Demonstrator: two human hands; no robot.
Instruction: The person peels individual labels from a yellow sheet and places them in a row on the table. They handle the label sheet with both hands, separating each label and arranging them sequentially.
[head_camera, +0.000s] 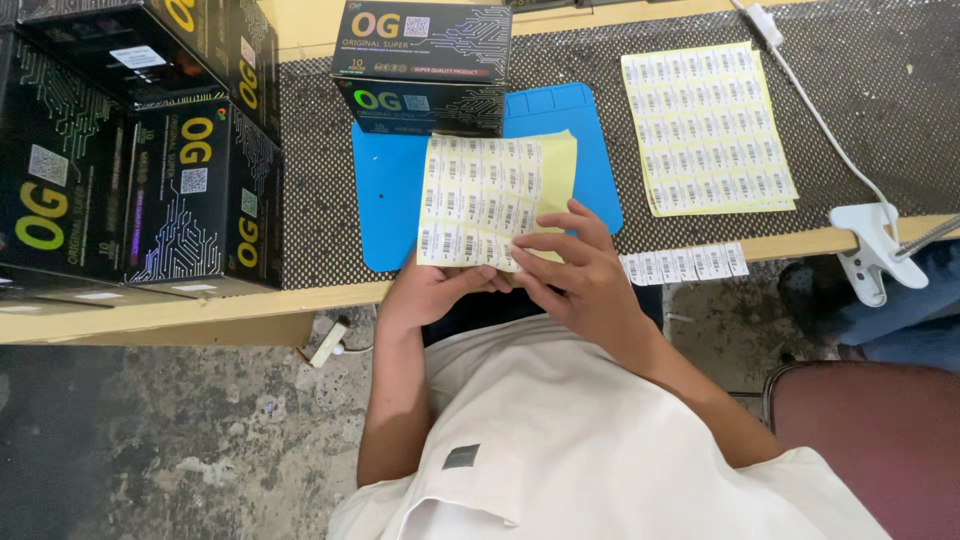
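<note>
Counter crowded, black boxes (140, 150) stacked; left hand (430, 290) pinches label sheet (490, 200), right hand (575, 270) fingertips picking sticker; hasty peel could tear it.

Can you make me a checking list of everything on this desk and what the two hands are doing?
Surface: wooden bench covered by a dark dotted mat, with a blue mat on top.
Job's things: yellow label sheet, partly peeled, held up over the blue mat.
Hands: left hand grips the sheet's lower edge; right hand pinches at its lower labels.
Clutter: black boxes stacked at left, one black box behind the mat, a full label sheet, a label strip.
Cables: white lamp arm on a white clamp.
Surroundings: concrete floor, red chair.
</note>
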